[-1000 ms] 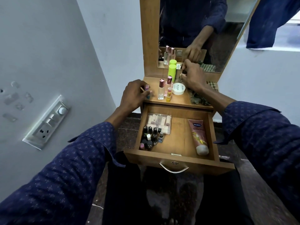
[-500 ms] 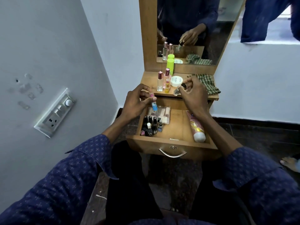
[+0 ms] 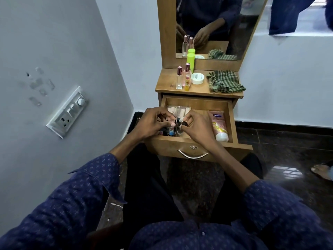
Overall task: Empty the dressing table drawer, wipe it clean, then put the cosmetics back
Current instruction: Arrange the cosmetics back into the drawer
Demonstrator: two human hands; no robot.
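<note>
The wooden drawer [image 3: 198, 103] of the dressing table stands pulled out. Inside lie a clear pack of small tubes [image 3: 178, 110] at the back left, a cluster of small nail-polish bottles under my hands, and a pink tube [image 3: 219, 126] along the right side. My left hand [image 3: 153, 123] holds a small blue bottle with a pink cap [image 3: 172, 127] low over the cluster. My right hand [image 3: 196, 126] pinches a small clear bottle with a dark cap [image 3: 182, 125] beside it. Both hands hover inside the drawer's front left part.
On the table top [image 3: 165, 83] stand two perfume bottles [image 3: 179, 77], a small yellow bottle, a green bottle [image 3: 190, 61], a white jar [image 3: 197, 78] and a green striped cloth [image 3: 224, 81]. A mirror [image 3: 216, 24] rises behind. A switch panel [image 3: 68, 112] sits on the left wall. A foot shows at the far right.
Both hands came down from the table top into the drawer, each carrying a small bottle. The camera view tilted down and pulled back.
</note>
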